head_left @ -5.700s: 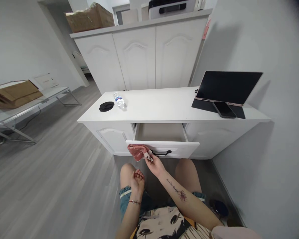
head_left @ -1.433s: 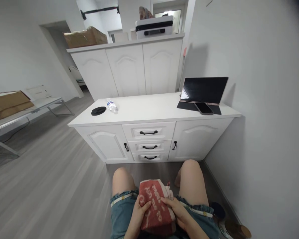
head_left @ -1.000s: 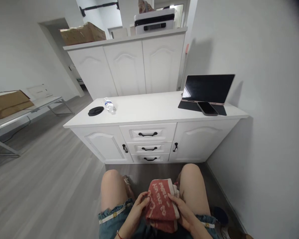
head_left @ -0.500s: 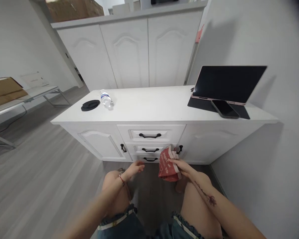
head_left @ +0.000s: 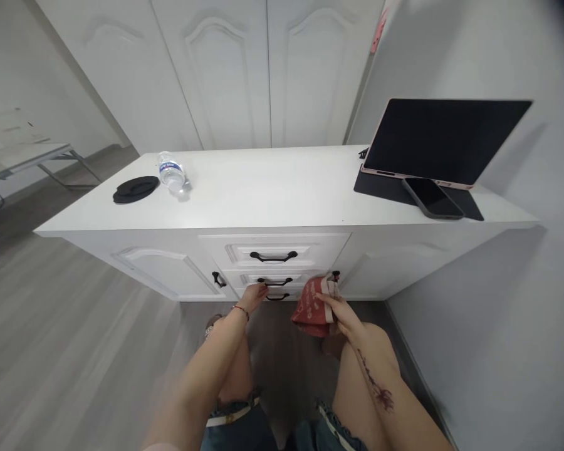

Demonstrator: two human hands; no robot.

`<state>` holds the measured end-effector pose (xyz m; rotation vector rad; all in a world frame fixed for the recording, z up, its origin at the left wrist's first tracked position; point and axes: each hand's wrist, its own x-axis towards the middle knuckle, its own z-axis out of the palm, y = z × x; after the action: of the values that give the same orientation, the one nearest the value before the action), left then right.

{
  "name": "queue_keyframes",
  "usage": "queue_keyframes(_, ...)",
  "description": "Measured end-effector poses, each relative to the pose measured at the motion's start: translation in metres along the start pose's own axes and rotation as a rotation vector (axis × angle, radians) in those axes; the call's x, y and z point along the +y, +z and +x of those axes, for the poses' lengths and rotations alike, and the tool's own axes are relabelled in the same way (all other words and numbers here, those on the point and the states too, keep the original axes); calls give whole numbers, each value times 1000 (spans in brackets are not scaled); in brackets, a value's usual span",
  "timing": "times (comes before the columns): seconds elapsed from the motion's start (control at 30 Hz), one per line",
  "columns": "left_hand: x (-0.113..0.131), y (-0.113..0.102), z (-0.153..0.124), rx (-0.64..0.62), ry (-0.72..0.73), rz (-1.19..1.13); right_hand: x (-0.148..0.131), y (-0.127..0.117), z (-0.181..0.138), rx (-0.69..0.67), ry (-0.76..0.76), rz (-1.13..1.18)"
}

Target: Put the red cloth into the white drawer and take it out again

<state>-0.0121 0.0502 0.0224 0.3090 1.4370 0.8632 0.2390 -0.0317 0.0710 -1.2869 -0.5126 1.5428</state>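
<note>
A red cloth bag point(head_left: 311, 308) with white lettering and a pale edge hangs from my right hand point(head_left: 342, 313), whose fingers are closed on its side, in front of the drawers. My left hand point(head_left: 252, 297) is at the left end of the middle drawer's black handle point(head_left: 282, 283), fingers curled at it. The middle drawer point(head_left: 305, 276) is closed, as are the top drawer point(head_left: 235, 254) and the bottom one, partly hidden behind my left hand and the bag.
On the white cabinet top point(head_left: 263, 188) lie a clear plastic bottle point(head_left: 172, 175) and a flat black object point(head_left: 136, 189) at left. A dark-screened tablet or laptop point(head_left: 446, 141) and a phone point(head_left: 432, 198) are at right. A wall point(head_left: 489, 313) borders the right side.
My left hand has moved up to the middle drawer's handle. The bag has shifted slightly left in my right hand. The view has tilted down and come nearer the cabinet.
</note>
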Motion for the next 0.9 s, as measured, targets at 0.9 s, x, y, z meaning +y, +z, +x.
queue_keyframes(0.9,-22,-9,-2,-72,-133,132,-21,2,2,168,-3,468)
